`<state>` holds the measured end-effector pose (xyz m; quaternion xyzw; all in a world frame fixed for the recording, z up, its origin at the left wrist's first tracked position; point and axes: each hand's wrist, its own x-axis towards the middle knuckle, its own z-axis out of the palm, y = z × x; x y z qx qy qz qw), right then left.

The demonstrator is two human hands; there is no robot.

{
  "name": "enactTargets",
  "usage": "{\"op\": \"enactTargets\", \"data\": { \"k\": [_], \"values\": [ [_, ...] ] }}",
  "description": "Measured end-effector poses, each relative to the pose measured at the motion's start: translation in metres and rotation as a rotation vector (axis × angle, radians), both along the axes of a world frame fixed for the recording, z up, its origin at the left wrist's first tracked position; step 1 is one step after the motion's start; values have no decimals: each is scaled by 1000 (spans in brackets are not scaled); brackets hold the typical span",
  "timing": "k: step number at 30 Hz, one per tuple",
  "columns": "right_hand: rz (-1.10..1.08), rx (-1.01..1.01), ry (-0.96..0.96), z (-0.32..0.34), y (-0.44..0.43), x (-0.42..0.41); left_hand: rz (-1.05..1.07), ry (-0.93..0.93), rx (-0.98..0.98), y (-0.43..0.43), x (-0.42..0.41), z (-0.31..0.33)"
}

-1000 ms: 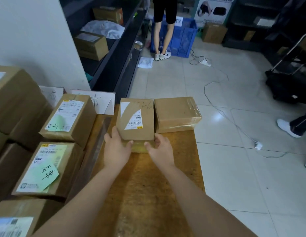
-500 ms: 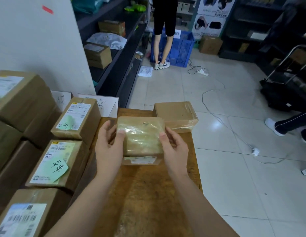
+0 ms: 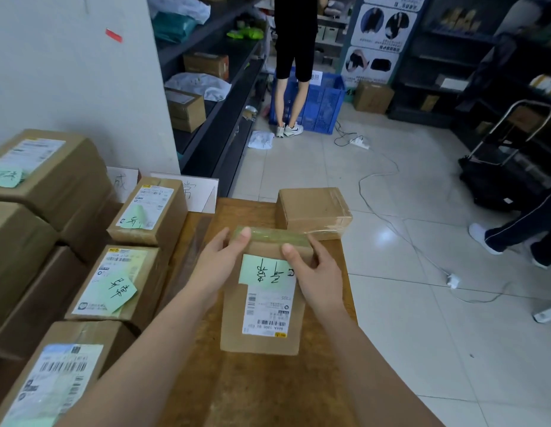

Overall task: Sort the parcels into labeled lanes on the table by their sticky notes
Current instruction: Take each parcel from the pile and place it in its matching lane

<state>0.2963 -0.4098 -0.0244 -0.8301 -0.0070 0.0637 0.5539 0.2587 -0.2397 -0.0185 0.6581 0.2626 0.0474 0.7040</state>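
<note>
1. Parcel (image 3: pixel 261 303): a flat brown box held over the middle of the wooden table (image 3: pixel 268 392); its labelled face is turned up toward the camera; whether its near edge touches the table cannot be told.
2. Sticky note (image 3: pixel 261 269): green, with handwritten characters, stuck on the far half of that face; it overlaps the top of a white shipping label (image 3: pixel 268 315) bearing a barcode.
3. Left hand (image 3: pixel 215 263): grasps the parcel's far left corner; the thumb lies on the taped far edge; the fingers wrap behind the box.
4. Right hand (image 3: pixel 317 278): grasps the far right corner; the thumb presses on the top face just beside the sticky note; the fingers curl round the right edge.
5. Second parcel (image 3: pixel 311 211): plain brown, taped; at the far right corner of the table, just beyond the held parcel.
6. Stacked parcels (image 3: pixel 113 282): piled along the left of the table; several carry white labels and green notes.
7. Lane cards (image 3: pixel 200 189): white, with handwritten characters; upright at the far left, behind the stack.
8. Background: a person (image 3: pixel 294 57) stands by a blue crate (image 3: pixel 320 103); a white cable (image 3: pixel 391 217) trails across the tiled floor.
</note>
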Motion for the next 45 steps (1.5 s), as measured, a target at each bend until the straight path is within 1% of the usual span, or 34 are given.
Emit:
{"op": "enactTargets", "data": {
  "k": [3, 5, 8, 10, 12, 16, 18, 20, 22, 25, 27, 30, 33, 35, 36, 38, 39, 41, 45],
  "values": [
    [-15, -97, 57, 1, -4, -4, -85, 25, 11, -10, -11, -9],
    [-35, -169, 37, 0, -6, -5, -104, 3, 46, -16, -11, -12],
    [-133, -233, -56, 1, -15, 1, -145, 12, 202, -24, -3, -5],
    [-153, -247, -69, 7, -23, 6, -211, 5, 310, -32, 6, -1],
    [-90, -242, 23, 11, -33, 14, -313, -12, 414, -41, 14, 3],
    [185, -234, 368, 26, -58, 21, -525, -83, 523, -56, 28, 8],
    [254, -188, 399, 32, -71, 15, -584, -128, 640, -61, 32, 4],
    [187, -132, 387, 26, -84, 9, -567, -103, 732, -67, 32, -8],
    [141, -107, 429, 16, -94, 3, -525, 6, 789, -74, 25, -27],
    [123, -117, 540, 3, -105, -10, -487, 162, 788, -84, 9, -51],
    [128, -94, 572, 0, -114, -19, -459, 197, 837, -89, 0, -56],
    [90, -30, 576, -12, -126, -34, -461, 169, 953, -89, -10, -57],
    [36, 12, 583, -32, -131, -54, -587, 14, 970, -84, -20, -60],
    [42, 39, 612, -45, -129, -71, -611, -52, 1017, -83, -30, -65],
    [42, 56, 622, -51, -128, -79, -578, -62, 1068, -83, -36, -68],
    [2, 92, 637, -61, -129, -93, -437, -36, 1184, -86, -51, -74],
    [-22, 109, 636, -66, -131, -99, -348, -15, 1191, -88, -60, -78],
    [-34, 121, 629, -72, -134, -111, -209, 20, 1069, -92, -80, -83],
    [25, 104, 616, -72, -136, -139, -20, 54, 539, -115, -132, -78]
  ]
}}
